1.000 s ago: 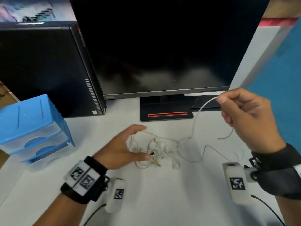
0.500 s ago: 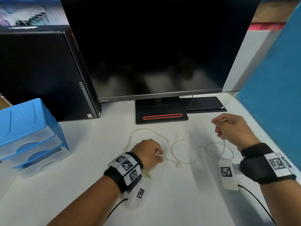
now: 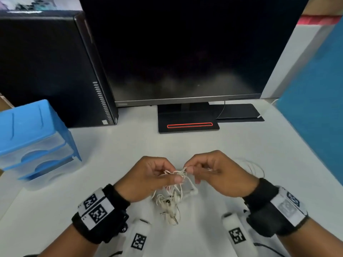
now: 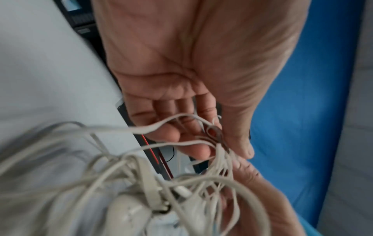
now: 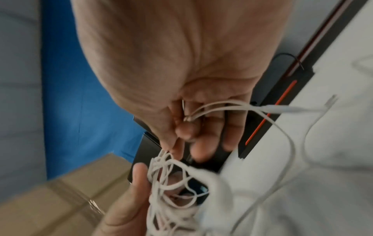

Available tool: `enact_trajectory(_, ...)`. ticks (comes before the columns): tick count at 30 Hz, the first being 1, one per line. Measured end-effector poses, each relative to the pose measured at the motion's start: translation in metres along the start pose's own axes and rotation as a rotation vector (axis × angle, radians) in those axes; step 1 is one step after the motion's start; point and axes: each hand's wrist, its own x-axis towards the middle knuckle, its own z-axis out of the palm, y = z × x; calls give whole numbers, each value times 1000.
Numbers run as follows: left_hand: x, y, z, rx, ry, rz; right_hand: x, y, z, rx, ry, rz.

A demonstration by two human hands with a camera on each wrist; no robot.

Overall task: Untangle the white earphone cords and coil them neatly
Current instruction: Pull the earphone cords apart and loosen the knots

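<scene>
Earphone cords point(image 3: 173, 184): knotted bundle lifted above the desk point(image 3: 204, 145), at 6 o'clock from the monitor stand point(image 3: 188, 125). Left hand point(image 3: 150, 179) pinches the knot to anchor it; right hand point(image 3: 219, 175), at 3 o'clock, pinches a strand, likely to work it free.

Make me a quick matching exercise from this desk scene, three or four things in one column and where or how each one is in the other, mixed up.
Things:
1. earphone cords
2. blue drawer unit
3. monitor
4. computer tower

States:
A. dark screen, on a stand with a red stripe
B. tangled, pinched by the left hand and right hand
C. black, left of the monitor
D. at the desk's left edge

Pairs: 1-B, 2-D, 3-A, 4-C
</scene>
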Motion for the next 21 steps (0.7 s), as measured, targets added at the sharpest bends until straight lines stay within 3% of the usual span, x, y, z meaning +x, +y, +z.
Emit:
enact_trajectory(3,-3,5,-9,-78,-48,10,2,-5,1,152,58,-33)
enact_trajectory(11,-7,25,-30,-431,-33,34,1,-12,-15,263,257,33)
enact_trajectory(17,-8,24,-15,-64,-15,80,-3,-20,-18,345,231,48)
enact_trajectory(21,-9,18,-10,139,-54,30,-4,-21,-13,374,182,52)
